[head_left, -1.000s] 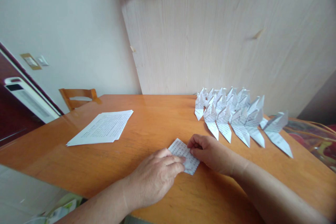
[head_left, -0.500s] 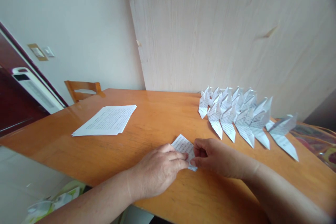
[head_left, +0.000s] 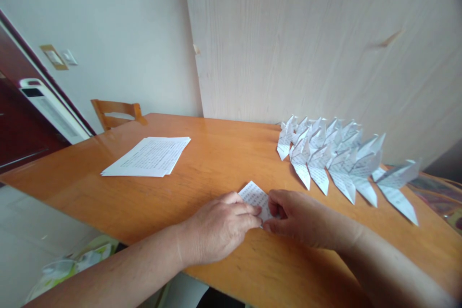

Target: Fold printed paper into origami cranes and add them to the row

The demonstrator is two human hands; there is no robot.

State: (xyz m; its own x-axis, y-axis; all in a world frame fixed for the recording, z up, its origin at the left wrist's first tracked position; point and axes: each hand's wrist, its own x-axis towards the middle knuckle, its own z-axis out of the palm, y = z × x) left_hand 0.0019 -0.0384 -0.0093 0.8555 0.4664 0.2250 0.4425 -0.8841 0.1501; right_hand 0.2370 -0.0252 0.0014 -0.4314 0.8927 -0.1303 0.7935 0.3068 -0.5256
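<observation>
A small folded piece of printed paper point(head_left: 255, 196) lies on the wooden table near its front edge. My left hand point(head_left: 224, 226) rests over the paper's left part, palm down, its fingers close together and pressing on it. From the right, my right hand point(head_left: 294, 214) pinches the paper's right edge between thumb and curled fingers. The tips of both hands nearly meet over the lower part of the paper, which they partly hide. Several folded paper pieces with raised points point(head_left: 319, 159) stand in rows to the right.
A stack of printed sheets point(head_left: 149, 156) lies at the left of the wooden table point(head_left: 216, 154). Behind the table's far left corner is a wooden chair point(head_left: 117, 113). A pale panel point(head_left: 288, 43) rises along the back. Plastic bags point(head_left: 72, 269) sit below, at the lower left.
The view has tilted and shifted slightly. The lower tip of the folded paper, seen below the fingers before, is now mostly hidden. Both hands keep nearly the same place on it.
</observation>
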